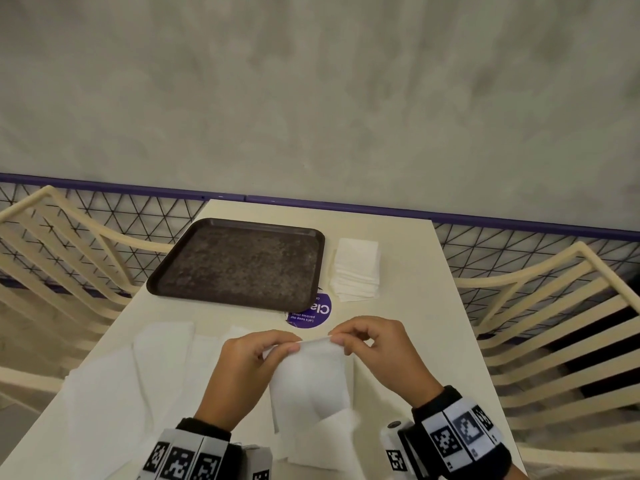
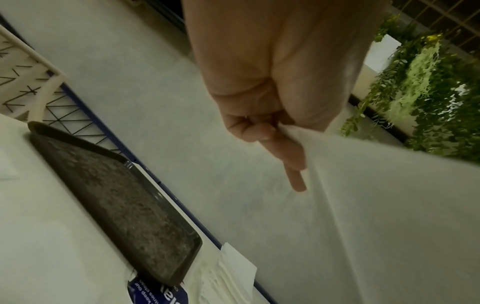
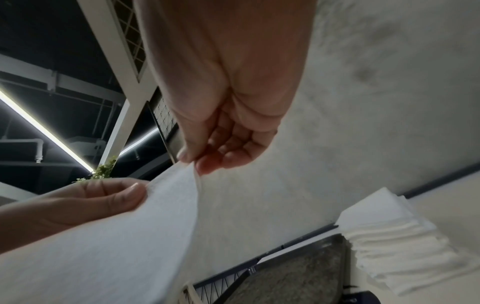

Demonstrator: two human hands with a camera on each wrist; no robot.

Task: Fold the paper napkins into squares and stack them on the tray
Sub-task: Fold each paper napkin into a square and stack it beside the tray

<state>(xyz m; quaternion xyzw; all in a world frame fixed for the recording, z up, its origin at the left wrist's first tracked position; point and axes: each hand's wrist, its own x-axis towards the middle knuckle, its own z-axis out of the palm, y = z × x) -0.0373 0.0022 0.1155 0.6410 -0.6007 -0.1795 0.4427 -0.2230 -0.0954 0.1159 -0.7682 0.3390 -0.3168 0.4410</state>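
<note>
A white paper napkin (image 1: 310,379) hangs lifted above the near part of the table, its top edge stretched between both hands. My left hand (image 1: 277,344) pinches the left top corner; in the left wrist view the left hand (image 2: 280,131) grips the napkin (image 2: 376,205) between thumb and fingers. My right hand (image 1: 341,337) pinches the right top corner, and the right hand (image 3: 193,162) shows thumb and forefinger closed on the napkin (image 3: 130,236). The dark tray (image 1: 239,263) lies farther back with nothing on it.
A stack of folded white napkins (image 1: 356,268) sits right of the tray. Several unfolded napkins (image 1: 138,375) lie on the table's left near side. A purple round sticker (image 1: 311,311) shows by the tray. Cream chairs (image 1: 554,341) flank the table; a mesh railing runs behind.
</note>
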